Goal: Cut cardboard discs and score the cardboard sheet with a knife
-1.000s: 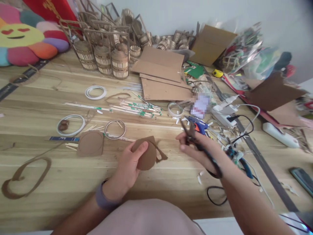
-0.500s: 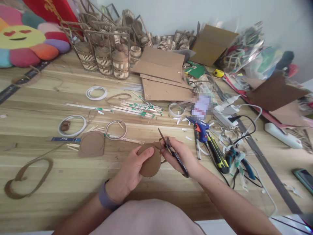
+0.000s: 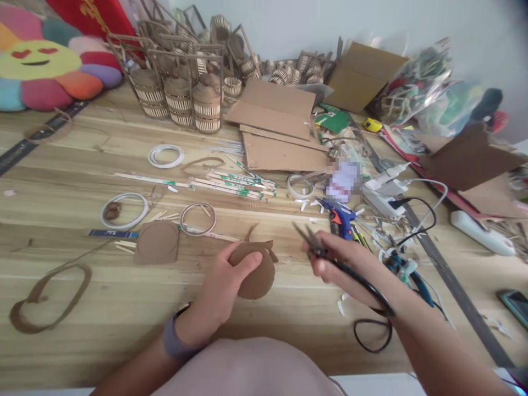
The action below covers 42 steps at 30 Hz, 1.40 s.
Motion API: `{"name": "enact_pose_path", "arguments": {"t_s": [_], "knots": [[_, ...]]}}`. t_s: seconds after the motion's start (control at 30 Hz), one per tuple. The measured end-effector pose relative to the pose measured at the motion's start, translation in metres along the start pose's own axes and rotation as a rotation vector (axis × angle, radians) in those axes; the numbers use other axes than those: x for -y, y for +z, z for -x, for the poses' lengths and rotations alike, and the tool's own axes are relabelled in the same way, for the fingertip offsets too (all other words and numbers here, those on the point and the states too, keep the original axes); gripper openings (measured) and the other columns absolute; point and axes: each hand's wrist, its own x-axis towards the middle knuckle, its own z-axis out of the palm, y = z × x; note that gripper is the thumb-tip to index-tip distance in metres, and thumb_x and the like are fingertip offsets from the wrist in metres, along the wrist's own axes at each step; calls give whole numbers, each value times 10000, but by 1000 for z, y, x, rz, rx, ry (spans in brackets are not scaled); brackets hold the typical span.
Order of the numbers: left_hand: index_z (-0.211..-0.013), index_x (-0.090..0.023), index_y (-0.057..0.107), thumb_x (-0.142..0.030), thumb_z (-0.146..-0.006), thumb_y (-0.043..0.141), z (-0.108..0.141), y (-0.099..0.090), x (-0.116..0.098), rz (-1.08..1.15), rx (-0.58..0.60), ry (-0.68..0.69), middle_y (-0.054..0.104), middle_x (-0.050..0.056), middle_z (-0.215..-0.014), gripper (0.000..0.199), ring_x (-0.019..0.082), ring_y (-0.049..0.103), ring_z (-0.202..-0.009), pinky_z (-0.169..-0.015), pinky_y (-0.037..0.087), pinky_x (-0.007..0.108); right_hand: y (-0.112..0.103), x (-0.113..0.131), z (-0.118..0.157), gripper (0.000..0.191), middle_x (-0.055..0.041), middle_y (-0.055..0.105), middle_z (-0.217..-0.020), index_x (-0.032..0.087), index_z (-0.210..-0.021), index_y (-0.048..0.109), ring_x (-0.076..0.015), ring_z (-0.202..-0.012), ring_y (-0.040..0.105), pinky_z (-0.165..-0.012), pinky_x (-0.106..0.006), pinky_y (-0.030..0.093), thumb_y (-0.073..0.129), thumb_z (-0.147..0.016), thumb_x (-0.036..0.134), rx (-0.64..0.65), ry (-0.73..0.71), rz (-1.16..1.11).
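apparently mid-trim: l hand [image 3: 218, 280] pinches cardboard disc [image 3: 256, 279] over tabletop [image 3: 132, 308], r hand [image 3: 352, 261] grips parted scissors [image 3: 319, 252] nearby, so next snip prob needs blades [image 3: 302, 235] at the offcut strip [image 3: 273, 254].

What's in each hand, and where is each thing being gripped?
The left hand holds a round cardboard piece by its left side, thumb on top. The right hand holds scissors around the handles, near the blades.

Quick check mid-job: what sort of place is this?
Likely a small handicraft workshop: scissors in the right hand, a glue gun on the wooden table, and slatted, lidded containers at the back.
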Motion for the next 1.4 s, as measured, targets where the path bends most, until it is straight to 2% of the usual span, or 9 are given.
{"name": "enact_pose_path", "arguments": {"t_s": [0.1, 0.23, 0.47, 0.7, 0.83, 0.97, 1.2, 1.4], "knots": [[-1049, -180, 721, -505, -628, 798, 2, 2, -1, -51, -15, 17, 805, 72, -1006, 538, 289, 713, -944, -802, 524, 353, -6, 8, 15, 600, 27, 514, -649, 195, -831, 592, -106, -555, 463, -505, -227, 346, 477, -920, 778, 236, 85, -38], [-972, -180, 736, -504, -644, 762, 4, 4, -4, -144, 7, 53, 812, 65, -971, 463, 292, 726, -936, -811, 523, 353, 5, 6, 18, 613, 34, 497, -625, 195, -806, 570, -98, -528, 436, -468, -215, 309, 497, -893, 798, 375, 122, -104], [-893, -190, 753, -484, -663, 729, 2, 6, 1, -221, 72, 61, 814, 46, -902, 374, 276, 727, -871, -745, 528, 334, 23, 5, 9, 672, 27, 501, -639, 193, -796, 567, -98, -540, 434, -464, -206, 333, 462, -865, 854, 345, 116, -130], [-896, -195, 769, -459, -684, 706, 2, 5, 4, -233, 152, 62, 810, 37, -900, 344, 259, 710, -862, -751, 522, 330, 34, 3, -1, 715, 32, 494, -632, 194, -802, 538, -92, -514, 435, -449, -210, 332, 440, -827, 902, 351, 108, -200], [-937, -185, 762, -479, -670, 712, 1, 6, 3, -220, 135, 46, 813, 58, -954, 400, 285, 715, -915, -790, 521, 353, 36, 5, -3, 727, 24, 472, -644, 205, -754, 486, -97, -544, 397, -468, -223, 319, 357, -845, 914, 343, 29, -202], [-951, -177, 750, -495, -644, 722, 1, 6, 2, -227, 126, 32, 813, 74, -988, 444, 305, 719, -950, -818, 523, 370, 35, 6, -3, 704, 22, 470, -683, 200, -784, 488, -103, -584, 370, -514, -235, 328, 318, -895, 874, 348, -30, -200], [-942, -188, 761, -463, -662, 710, 2, 7, 0, -263, 134, 52, 815, 66, -976, 396, 298, 728, -945, -807, 538, 364, 37, 9, -2, 746, 32, 411, -669, 218, -725, 425, -113, -594, 348, -506, -249, 287, 257, -835, 937, 338, -22, -169], [-934, -200, 782, -445, -721, 708, 1, 6, 6, -235, 186, 81, 815, 45, -945, 333, 278, 720, -910, -776, 537, 346, 40, 9, 1, 688, 31, 406, -648, 229, -734, 421, -114, -578, 345, -488, -247, 296, 273, -897, 880, 330, -14, -234]]}}
